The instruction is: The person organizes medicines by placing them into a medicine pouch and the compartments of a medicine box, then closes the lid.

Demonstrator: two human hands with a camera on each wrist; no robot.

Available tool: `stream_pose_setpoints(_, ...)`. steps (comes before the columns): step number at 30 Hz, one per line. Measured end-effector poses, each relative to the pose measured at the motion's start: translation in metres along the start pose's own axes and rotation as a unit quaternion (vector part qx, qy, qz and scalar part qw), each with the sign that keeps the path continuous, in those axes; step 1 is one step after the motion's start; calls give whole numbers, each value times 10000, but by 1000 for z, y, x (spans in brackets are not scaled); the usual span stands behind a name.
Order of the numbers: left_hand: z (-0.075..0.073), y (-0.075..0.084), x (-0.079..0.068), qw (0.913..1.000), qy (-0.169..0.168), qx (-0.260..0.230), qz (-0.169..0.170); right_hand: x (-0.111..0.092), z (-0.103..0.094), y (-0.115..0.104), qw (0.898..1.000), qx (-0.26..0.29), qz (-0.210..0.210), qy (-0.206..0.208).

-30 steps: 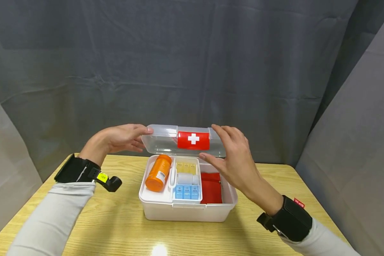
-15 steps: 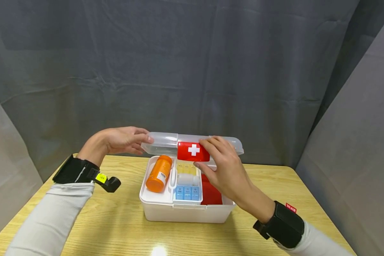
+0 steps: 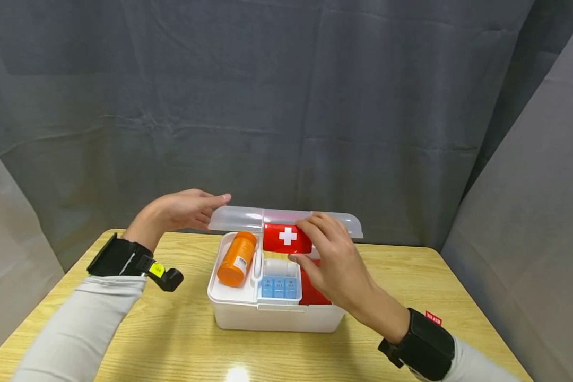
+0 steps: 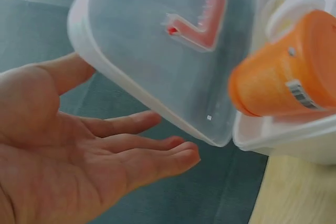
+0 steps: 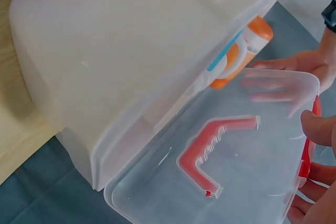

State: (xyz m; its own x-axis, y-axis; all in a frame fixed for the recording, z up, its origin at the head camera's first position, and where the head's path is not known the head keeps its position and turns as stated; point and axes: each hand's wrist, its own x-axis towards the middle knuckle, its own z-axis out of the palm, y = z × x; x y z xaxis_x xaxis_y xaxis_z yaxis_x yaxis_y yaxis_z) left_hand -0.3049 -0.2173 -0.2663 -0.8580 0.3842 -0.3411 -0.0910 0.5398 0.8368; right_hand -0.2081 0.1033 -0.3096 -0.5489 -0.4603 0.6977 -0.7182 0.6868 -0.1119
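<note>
Lid [image 3: 248, 218]: clear, hinged at the box's [image 3: 277, 314] back, now lower than a second ago, half shut over the box.
Right hand [image 3: 331, 260]: pinches red latch [image 3: 286, 238], pulling down.
Left hand [image 3: 183, 209]: fingers straight, steadying lid's left end.
Meaning: closing underway; orange bottle [image 3: 236, 258] still uncovered.

A white first-aid box [image 3: 277, 313] sits on the wooden table [image 3: 172, 339], its clear lid [image 3: 239, 218] half lowered. The right hand [image 3: 331, 260] grips the lid's red latch [image 3: 286, 237]. The left hand [image 3: 186, 209], fingers straight, appears to touch the lid's left edge. Inside lie an orange bottle [image 3: 236, 258] and blue pill organizer [image 3: 279, 286].
</note>
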Motion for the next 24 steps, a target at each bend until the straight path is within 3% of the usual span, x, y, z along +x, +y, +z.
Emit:
stream_pose_setpoints(6, 5, -10, 7, 9998, -42, -49, -168, -17, 4, -6, 9998, 5, -188, -3)
stream_pose_setpoints(14, 9, -11, 7, 9993, -95, -309, -192, -46, 18, -8, 9912, -90, -1198, 565)
stream_pose_setpoints(24, 19, -10, 7, 9985, 67, 348, -426, -73, 39, -10, 9799, -244, -1747, 934)
